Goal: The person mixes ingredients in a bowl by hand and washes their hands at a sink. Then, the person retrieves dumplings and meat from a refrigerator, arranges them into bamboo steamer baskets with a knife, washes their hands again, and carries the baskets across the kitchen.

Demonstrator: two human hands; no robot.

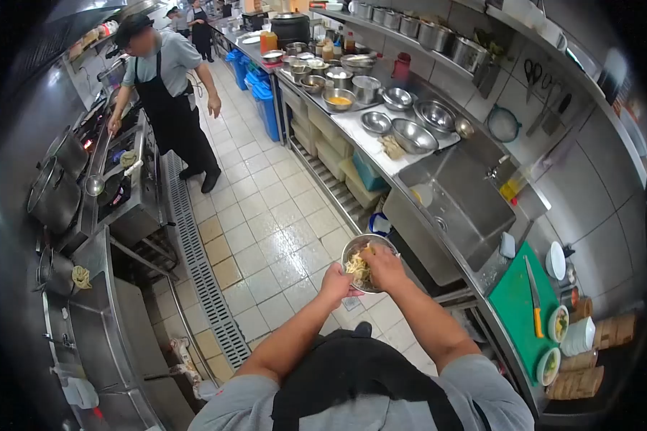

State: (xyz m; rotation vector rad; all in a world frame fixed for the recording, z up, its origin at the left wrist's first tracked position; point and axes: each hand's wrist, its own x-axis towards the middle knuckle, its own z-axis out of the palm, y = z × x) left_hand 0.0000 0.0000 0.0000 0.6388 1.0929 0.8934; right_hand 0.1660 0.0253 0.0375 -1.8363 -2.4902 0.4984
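Note:
A round metal bowl [369,239] is held in front of my body, over the tiled floor. My left hand [336,281] grips its left rim, fingers wrapped under the side. Pale yellow strips [356,268], perhaps noodles or shredded food, lie inside; their exact kind is unclear. From the right, my right hand [382,269] reaches into the bowl, its fingers curled down among the strips and their tips hidden.
To the right are a steel sink [474,208] and a green cutting board [519,316] with an orange-handled knife [535,305]. Several metal bowls [414,135] line the counter beyond. At left, a person [167,86] holds a ladle [95,183] by the stove.

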